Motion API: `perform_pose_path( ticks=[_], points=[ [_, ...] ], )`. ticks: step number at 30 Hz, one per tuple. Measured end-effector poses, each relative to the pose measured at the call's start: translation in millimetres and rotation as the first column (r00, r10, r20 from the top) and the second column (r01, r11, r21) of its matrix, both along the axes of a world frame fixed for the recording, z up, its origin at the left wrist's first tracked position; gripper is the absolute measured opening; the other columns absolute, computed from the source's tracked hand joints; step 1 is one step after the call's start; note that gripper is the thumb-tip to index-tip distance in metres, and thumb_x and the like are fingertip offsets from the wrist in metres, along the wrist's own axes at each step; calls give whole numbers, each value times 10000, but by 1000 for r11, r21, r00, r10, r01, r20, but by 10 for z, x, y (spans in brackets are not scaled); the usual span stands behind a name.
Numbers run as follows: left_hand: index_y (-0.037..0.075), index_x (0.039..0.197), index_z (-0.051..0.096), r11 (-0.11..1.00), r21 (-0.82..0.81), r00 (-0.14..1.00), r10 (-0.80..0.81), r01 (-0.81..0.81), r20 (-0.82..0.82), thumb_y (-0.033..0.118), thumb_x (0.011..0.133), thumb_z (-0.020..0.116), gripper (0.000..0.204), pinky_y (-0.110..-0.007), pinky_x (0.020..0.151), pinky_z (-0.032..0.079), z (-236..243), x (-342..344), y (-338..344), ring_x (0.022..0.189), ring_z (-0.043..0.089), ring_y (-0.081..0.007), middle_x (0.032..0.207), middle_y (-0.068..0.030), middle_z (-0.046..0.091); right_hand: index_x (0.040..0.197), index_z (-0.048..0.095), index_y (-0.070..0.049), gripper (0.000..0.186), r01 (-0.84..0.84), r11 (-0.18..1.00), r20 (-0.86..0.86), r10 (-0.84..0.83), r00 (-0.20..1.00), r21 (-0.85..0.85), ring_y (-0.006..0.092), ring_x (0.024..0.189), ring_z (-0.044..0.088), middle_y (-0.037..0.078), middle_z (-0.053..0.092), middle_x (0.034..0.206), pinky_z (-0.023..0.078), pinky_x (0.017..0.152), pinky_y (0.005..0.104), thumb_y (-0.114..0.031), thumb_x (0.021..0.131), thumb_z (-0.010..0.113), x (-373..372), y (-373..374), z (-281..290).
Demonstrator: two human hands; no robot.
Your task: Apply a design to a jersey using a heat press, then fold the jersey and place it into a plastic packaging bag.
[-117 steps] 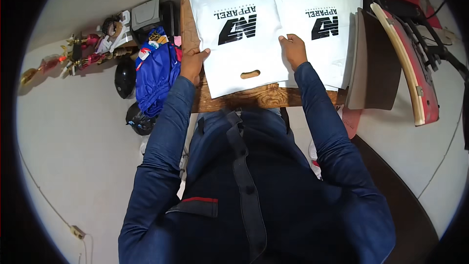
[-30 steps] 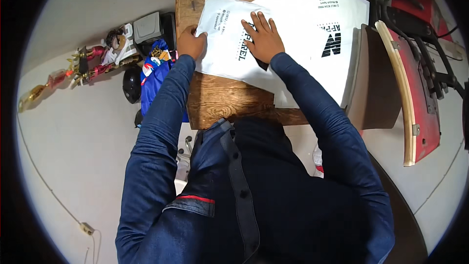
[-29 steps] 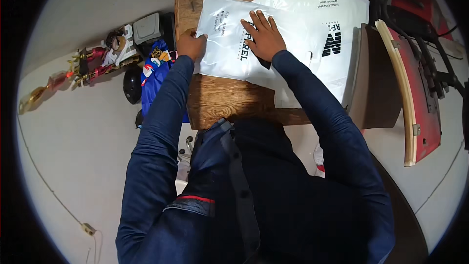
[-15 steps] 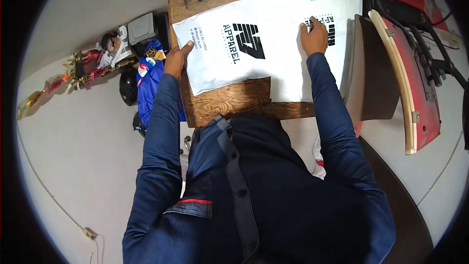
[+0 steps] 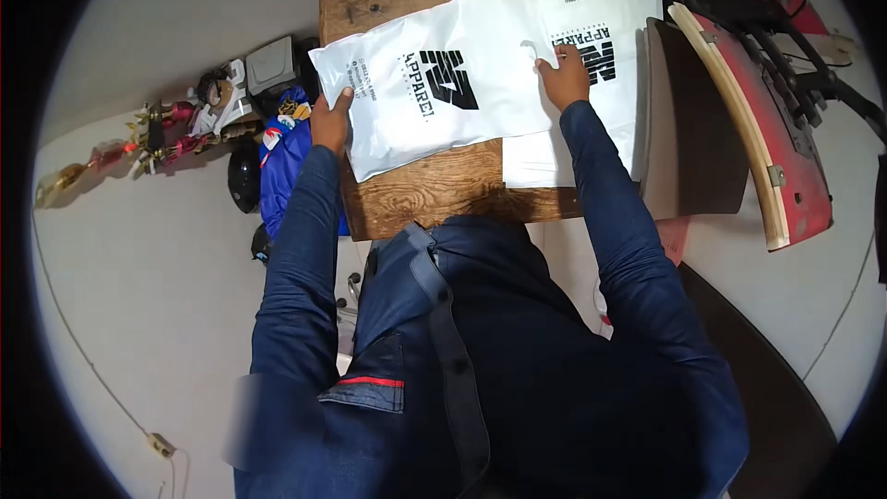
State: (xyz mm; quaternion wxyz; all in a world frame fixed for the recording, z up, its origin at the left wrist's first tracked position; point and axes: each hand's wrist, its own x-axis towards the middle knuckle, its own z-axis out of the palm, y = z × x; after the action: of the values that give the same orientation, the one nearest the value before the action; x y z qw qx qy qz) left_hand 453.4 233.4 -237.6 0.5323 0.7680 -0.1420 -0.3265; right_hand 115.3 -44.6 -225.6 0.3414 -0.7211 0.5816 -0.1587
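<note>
A white plastic mailing bag [image 5: 388,140] with black print lies slantwise over the wooden table, its right end raised a little over a stack of similar white bags [image 5: 614,125]. At its left edge, my left hand [image 5: 331,122] grips the bag, thumb on top and the other fingers hidden beneath. My right hand [image 5: 565,81] pinches the bag's right edge between thumb and fingers, above the stack. The stack's bags are fanned out unevenly at the far end.
The wooden table [image 5: 434,176] has its near edge close to my body. To the right stand a brown panel [image 5: 693,129] and a red, wood-edged board [image 5: 785,166]. Left of the table are a blue bag [image 5: 285,171], a black helmet [image 5: 244,176] and several trophies [image 5: 102,162].
My right hand has moved left from lying on the stack and closed on the bag's right edge. That edge is now lifted and distinct from the stack. My left hand keeps its hold.
</note>
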Motion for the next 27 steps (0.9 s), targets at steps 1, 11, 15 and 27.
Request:
perform_pose_path(
  ticks=[1, 11, 15, 27],
  points=[
    [-36, 1267, 655, 999, -13, 999, 33, -33, -38, 234, 986, 720, 395, -338, 931, 512, -47, 6, 41, 1039, 673, -204, 1187, -127, 727, 1240, 618, 13, 597, -8, 1000, 4, 8, 1000, -4, 378, 1118, 672, 226, 693, 1195, 527, 958, 433, -356, 817, 823, 34, -9, 3],
    [-3, 1324, 613, 997, -70, 958, -2, -19, -285, 62, 930, 728, 416, -347, 976, 503, -24, 91, 87, 1063, 668, -213, 1226, -104, 707, 1098, 692, 103, 659, -178, 955, -95, 205, 974, 237, 355, 972, 724, 259, 732, 1060, 557, 903, 424, -408, 725, 876, 390, -334, 100],
    [16, 1313, 628, 997, -74, 935, -4, -24, -355, 63, 934, 729, 395, -339, 957, 512, 38, 9, -90, 1053, 674, -201, 1212, -94, 714, 1254, 566, 158, 815, -112, 953, 4, 116, 993, 282, 359, 1042, 716, 268, 714, 1115, 568, 959, 385, -326, 706, 925, 291, -499, -240],
    [-7, 1274, 636, 998, -67, 959, -10, -9, -284, 40, 921, 731, 368, -325, 933, 521, -69, -12, 437, 1025, 680, -188, 1180, -95, 720, 891, 725, 51, 298, -190, 889, 191, 119, 974, 417, 187, 669, 667, 111, 725, 787, 535, 650, 326, -115, 696, 878, 276, -7, 231]
  ],
)
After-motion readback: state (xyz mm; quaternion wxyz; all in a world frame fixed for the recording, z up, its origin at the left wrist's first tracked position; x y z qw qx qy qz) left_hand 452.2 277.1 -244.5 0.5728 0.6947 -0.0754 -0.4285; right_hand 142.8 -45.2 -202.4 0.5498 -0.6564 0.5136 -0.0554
